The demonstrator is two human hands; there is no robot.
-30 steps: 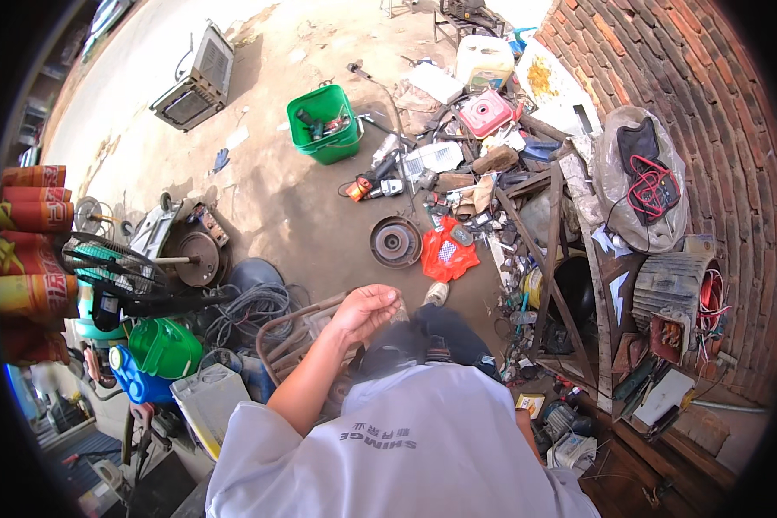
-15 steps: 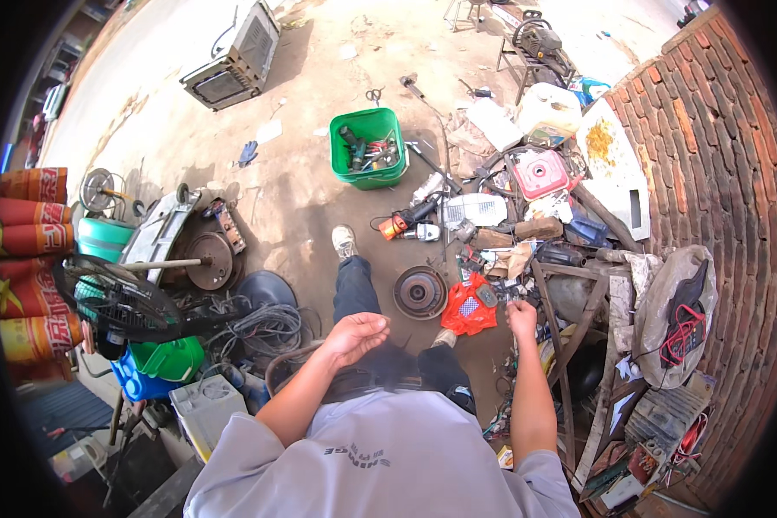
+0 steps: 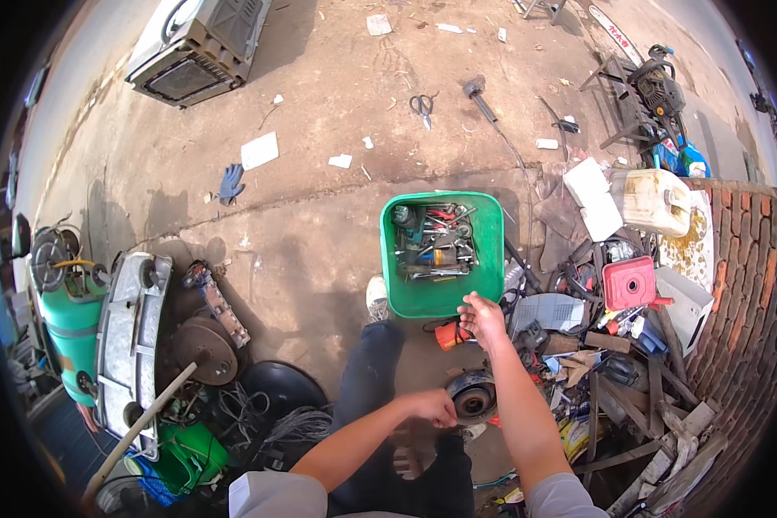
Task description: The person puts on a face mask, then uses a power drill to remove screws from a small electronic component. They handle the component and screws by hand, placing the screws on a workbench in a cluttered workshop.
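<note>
My left hand (image 3: 437, 407) is closed, its fingers bent downward beside a round dark metal hub (image 3: 472, 401) on the ground. Whatever it may hold is hidden. Higher up and to the right, my right hand (image 3: 483, 321) is held near the front right corner of a green bucket (image 3: 442, 302). Its fingers are drawn together, and I cannot make out anything between them. Inside the bucket lie a green-and-black power drill (image 3: 406, 219) and several wrenches and other hand tools. An orange-and-black power tool (image 3: 451, 335) lies just left of my right hand.
Scissors (image 3: 422, 109) and a blue glove (image 3: 230, 184) lie on the concrete. To the right are a red plastic container (image 3: 628, 283), a dirty white jug (image 3: 650, 201), scrap wood and a brick wall (image 3: 734, 302). A metal wheelbarrow tray (image 3: 129, 337) and coiled cable (image 3: 295, 426) are at left.
The view has tilted and shifted, bringing the green bucket closer. My right hand has moved forward toward the bucket, and my left hand has moved inward, over beside the hub.
</note>
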